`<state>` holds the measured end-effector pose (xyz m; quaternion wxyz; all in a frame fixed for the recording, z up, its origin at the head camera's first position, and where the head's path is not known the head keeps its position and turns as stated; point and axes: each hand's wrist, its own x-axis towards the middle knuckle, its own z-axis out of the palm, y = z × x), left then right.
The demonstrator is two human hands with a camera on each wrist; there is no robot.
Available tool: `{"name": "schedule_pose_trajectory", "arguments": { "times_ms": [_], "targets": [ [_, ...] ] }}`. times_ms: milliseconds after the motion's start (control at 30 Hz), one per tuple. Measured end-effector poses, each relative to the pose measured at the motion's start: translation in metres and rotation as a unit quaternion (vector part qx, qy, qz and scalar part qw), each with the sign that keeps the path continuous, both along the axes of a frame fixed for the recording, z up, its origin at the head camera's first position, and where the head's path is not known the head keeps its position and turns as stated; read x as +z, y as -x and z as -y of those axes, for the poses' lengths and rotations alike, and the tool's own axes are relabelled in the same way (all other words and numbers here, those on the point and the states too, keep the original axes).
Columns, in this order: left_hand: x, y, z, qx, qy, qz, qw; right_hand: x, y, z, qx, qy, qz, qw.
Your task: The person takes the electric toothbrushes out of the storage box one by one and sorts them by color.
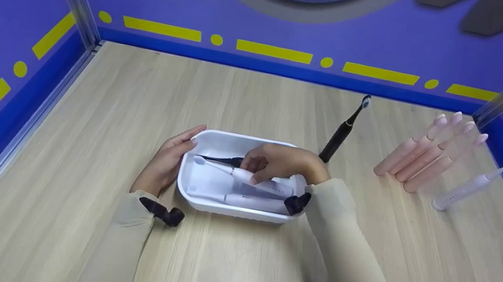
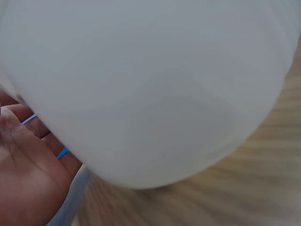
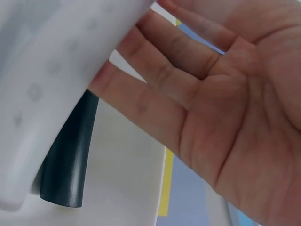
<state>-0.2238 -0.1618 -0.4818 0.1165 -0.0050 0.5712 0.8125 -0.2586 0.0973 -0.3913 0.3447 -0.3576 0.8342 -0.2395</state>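
A white plastic box (image 1: 233, 211) stands on the table in the head view. At its left end my left hand (image 1: 170, 161) holds the rim, thumb over the edge; the box wall (image 2: 155, 103) fills most of the left wrist view. Inside the box my right hand (image 1: 281, 161) pinches a white electric toothbrush (image 1: 272, 186) by its handle, brush head to the left. The handle's row of buttons shows in the right wrist view. Behind it lies a black electric toothbrush (image 3: 70, 165), partly hidden. Nearer the front wall lies another white electric toothbrush (image 1: 254, 203).
Right of the box a black electric toothbrush (image 1: 337, 139) stands upright. Farther right several pink electric toothbrushes (image 1: 422, 160) stand close together, with a white one (image 1: 463, 190) beside them. Blue-purple panels (image 1: 280, 24) wall the wooden table (image 1: 148, 89) at the back and sides.
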Motion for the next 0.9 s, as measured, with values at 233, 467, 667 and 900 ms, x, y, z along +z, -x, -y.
{"name": "schedule_pose_trajectory", "arguments": {
  "times_ms": [233, 467, 667, 900],
  "targets": [
    [-0.001, 0.001, 0.000, -0.001, 0.006, -0.004, 1.0000, 0.002, 0.000, -0.006, -0.003, 0.017, -0.018, 0.9997],
    [-0.001, 0.001, 0.001, -0.004, 0.009, -0.005, 0.9999, 0.004, 0.000, -0.012, -0.008, 0.032, -0.041, 0.9986],
    [-0.001, 0.001, 0.001, -0.006, 0.003, -0.007, 1.0000, 0.006, -0.001, -0.017, -0.037, 0.046, -0.049, 0.9970],
    [-0.002, 0.001, 0.000, -0.006, 0.005, -0.010, 0.9999, 0.007, -0.002, -0.026, -0.051, 0.081, -0.068, 0.9930]
  ]
}}
